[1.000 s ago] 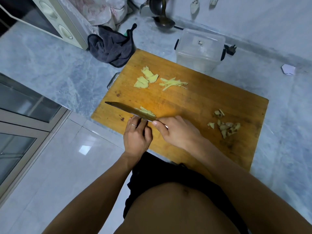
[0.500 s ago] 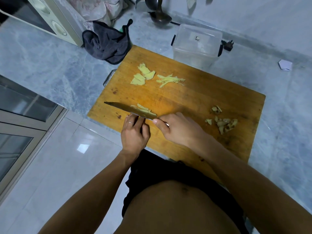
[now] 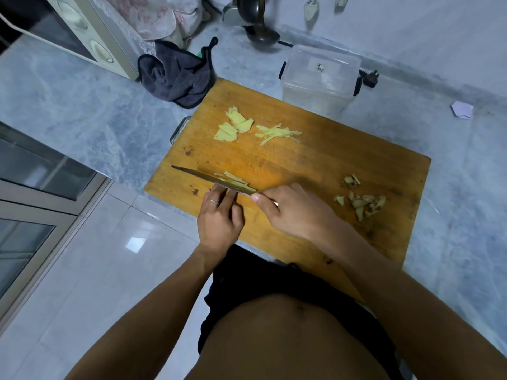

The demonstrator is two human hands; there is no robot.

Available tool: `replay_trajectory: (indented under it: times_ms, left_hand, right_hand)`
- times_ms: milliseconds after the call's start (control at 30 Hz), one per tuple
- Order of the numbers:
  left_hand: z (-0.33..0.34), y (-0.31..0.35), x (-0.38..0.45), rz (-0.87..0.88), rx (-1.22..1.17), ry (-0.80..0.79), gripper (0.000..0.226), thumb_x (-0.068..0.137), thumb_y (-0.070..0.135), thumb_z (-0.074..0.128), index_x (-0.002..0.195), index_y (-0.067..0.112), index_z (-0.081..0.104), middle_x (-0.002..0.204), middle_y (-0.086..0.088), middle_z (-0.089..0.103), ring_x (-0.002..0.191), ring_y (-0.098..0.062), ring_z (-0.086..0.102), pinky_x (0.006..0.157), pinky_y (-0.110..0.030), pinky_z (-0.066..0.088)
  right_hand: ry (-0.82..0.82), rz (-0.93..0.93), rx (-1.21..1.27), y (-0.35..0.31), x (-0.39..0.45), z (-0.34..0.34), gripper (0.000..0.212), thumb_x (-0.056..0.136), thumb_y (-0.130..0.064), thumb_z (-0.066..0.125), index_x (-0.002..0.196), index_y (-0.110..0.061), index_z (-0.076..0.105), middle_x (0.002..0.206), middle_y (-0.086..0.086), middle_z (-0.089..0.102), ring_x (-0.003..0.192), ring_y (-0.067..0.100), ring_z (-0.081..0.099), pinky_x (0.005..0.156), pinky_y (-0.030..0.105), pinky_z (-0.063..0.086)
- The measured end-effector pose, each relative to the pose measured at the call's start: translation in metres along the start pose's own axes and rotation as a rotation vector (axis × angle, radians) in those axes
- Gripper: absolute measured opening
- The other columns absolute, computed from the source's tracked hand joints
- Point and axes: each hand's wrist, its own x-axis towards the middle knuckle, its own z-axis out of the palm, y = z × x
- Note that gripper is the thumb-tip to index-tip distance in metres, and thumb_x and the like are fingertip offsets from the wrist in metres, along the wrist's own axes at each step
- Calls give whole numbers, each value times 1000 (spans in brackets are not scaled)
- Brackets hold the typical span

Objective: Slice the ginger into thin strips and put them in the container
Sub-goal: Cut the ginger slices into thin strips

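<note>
Right hand (image 3: 295, 212) grips knife (image 3: 211, 178); blade runs leftward along cutting board (image 3: 343, 165) near edge. Left hand (image 3: 219, 218) presses ginger slices (image 3: 233, 179), fingertips against blade; slices' long axis along blade. Closed container (image 3: 319, 78) beyond board's far edge.

- Knife (image 3: 208, 177) handle hidden inside right hand (image 3: 290, 212).
- Left hand (image 3: 219, 218) fingertips hidden behind the blade; ginger under them unseen.
- Ladle (image 3: 260, 34) handle cut off at top edge.
- Container (image 3: 321, 78) contents too hazy to tell.
</note>
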Motion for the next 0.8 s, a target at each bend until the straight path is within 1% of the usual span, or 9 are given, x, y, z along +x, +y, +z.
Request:
replay_trajectory:
  times_ms: [100,333,400,500,567,600,633,733,800]
  left_hand:
    - [1,-1,0,10,4,-3,26,88,8,53,104,1,73,110,-20,65,101,-40,60,82,-50,54]
    - [-1,2,0,-13,-10,7,28,89,12,50,102,1,73,104,-20,64,99,-39,60,81,-51,54]
    - [-1,2,1,-12,-12,13,27,88,12,51,100,1,73,100,-20,64,97,-38,58,79,-50,54]
    - [-3,4,0,-7,-5,10,18,85,7,57,93,2,72,94,-19,61,91,-36,55,74,-45,53]
    - [-5,4,1,-7,7,5,14,83,4,60,91,3,71,96,-19,62,92,-37,56,74,-42,52]
    - [-5,4,1,-5,11,2,14,83,4,61,91,2,72,97,-19,63,93,-37,56,75,-42,52]
    - [-5,3,1,-4,13,-1,14,84,5,60,91,2,72,98,-19,63,93,-38,57,75,-41,52]
    - [-5,5,-1,-6,4,-12,20,87,9,55,97,4,72,100,-19,62,95,-37,55,76,-43,52]
    - [-5,3,0,9,-7,-7,27,89,13,51,102,5,73,103,-20,62,99,-34,53,79,-45,53]
  right_hand:
    - [-18,18,25,0,-2,-5,52,104,-51,35,63,-20,42,60,4,46,55,23,47,48,33,28]
    - [-33,18,15,-5,4,-4,51,104,-49,36,64,-18,43,62,6,47,56,26,48,48,32,28]
    - [-25,10,-4,-5,8,1,49,104,-50,35,71,-18,51,64,6,49,58,26,50,49,33,30]
    - [20,-10,-71,-5,10,14,48,104,-52,32,92,-17,63,73,6,57,69,32,57,54,34,38]
    - [50,-21,-109,-5,10,21,49,104,-53,30,110,-19,65,88,10,65,83,38,62,60,36,42]
    - [56,-22,-115,-4,9,23,49,104,-53,30,116,-20,64,94,12,67,88,38,63,63,37,43]
    - [60,-23,-111,-3,8,23,49,104,-52,30,117,-20,64,95,12,67,89,38,63,63,37,43]
    - [46,-16,-67,-2,6,17,46,104,-52,31,105,-21,66,80,6,62,76,33,61,58,35,42]
    - [21,-6,-35,0,3,12,47,104,-52,32,92,-21,64,71,3,56,66,26,55,53,34,38]
